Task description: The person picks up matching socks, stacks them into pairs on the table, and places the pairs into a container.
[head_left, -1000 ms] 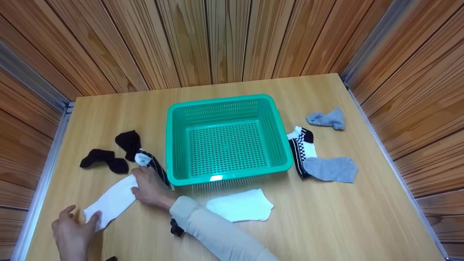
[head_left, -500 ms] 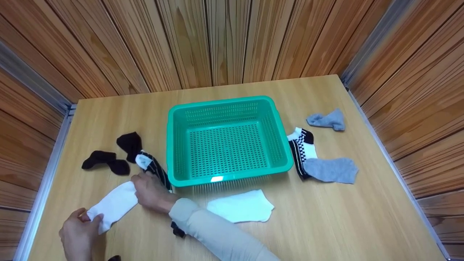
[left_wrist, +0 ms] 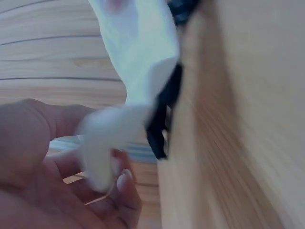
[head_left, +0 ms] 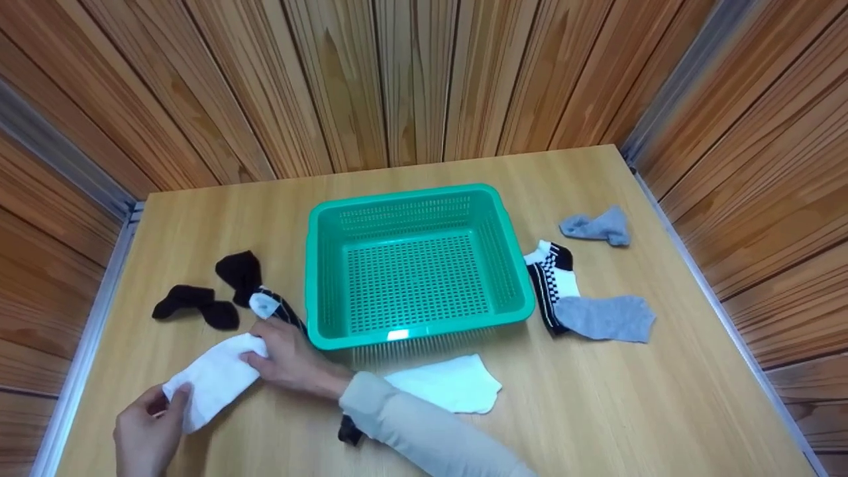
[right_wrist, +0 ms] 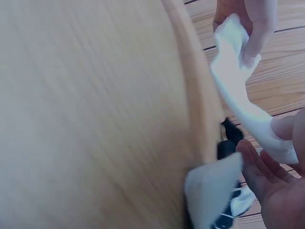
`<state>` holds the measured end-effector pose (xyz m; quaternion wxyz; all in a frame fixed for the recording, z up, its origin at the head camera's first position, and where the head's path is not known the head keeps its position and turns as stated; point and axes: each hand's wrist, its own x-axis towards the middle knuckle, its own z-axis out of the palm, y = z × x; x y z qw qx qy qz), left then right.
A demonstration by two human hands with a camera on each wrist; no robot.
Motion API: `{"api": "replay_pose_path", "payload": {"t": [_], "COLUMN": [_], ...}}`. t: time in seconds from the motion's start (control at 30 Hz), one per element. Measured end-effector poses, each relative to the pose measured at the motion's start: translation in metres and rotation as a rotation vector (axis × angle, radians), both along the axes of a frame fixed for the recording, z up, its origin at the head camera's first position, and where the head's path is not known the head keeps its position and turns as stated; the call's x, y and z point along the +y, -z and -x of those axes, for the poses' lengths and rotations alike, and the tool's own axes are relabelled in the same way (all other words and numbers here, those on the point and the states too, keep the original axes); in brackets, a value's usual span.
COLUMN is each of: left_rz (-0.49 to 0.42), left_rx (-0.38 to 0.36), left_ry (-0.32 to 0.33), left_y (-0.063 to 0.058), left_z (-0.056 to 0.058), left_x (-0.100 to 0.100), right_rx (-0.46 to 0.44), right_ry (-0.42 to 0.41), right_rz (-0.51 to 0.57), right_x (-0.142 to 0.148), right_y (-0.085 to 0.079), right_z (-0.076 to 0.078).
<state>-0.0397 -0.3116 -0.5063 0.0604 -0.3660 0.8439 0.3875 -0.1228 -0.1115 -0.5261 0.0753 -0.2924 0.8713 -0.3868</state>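
A white sock (head_left: pixel 215 377) is stretched at a slant between the two hands, held off the table in both wrist views. My left hand (head_left: pixel 149 424) pinches its lower-left end between thumb and fingers. At the upper-right end, my right hand (head_left: pixel 291 358) pinches it, the thumb on top in the right wrist view. Just past the right hand lies a black-and-white patterned sock (head_left: pixel 268 305), partly covered by that hand. A second white sock (head_left: pixel 450 384) lies flat, part of it behind the right sleeve.
An empty green plastic basket (head_left: pixel 421 334) stands mid-table. Two black socks (head_left: pixel 240 275) (head_left: pixel 195 306) lie at left. To the basket's right are patterned socks (head_left: pixel 553 281) and two grey socks (head_left: pixel 599 226) (head_left: pixel 606 318). A dark piece (head_left: pixel 349 430) shows beside the right sleeve.
The left hand has closed on the white sock's lower end and moved slightly right. Both hands have raised the sock from the table. The head view has tilted slightly.
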Motion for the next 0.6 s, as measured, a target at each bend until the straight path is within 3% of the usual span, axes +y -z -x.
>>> {"api": "replay_pose_path", "payload": {"t": [0.17, 0.33, 0.43, 0.6], "left_rz": [-0.046, -0.089, -0.118, -0.209], "left_rx": [0.089, 0.074, 0.014, 0.040], "left_ry": [0.023, 0.089, 0.135, 0.192], "left_y": [-0.009, -0.021, -0.026, -0.026], "left_z": [-0.012, -0.018, -0.020, -0.025], "left_x": [0.021, 0.040, 0.050, 0.068], "right_rx": [0.030, 0.014, -0.020, -0.043], "right_ry": [-0.141, -0.265, -0.274, -0.249], "right_rz": [0.030, 0.029, 0.049, 0.188], "right_x": [0.025, 0.053, 0.074, 0.112], "right_y": [-0.009, -0.019, -0.025, -0.028], "right_z": [-0.017, -0.042, -0.055, -0.068]}}
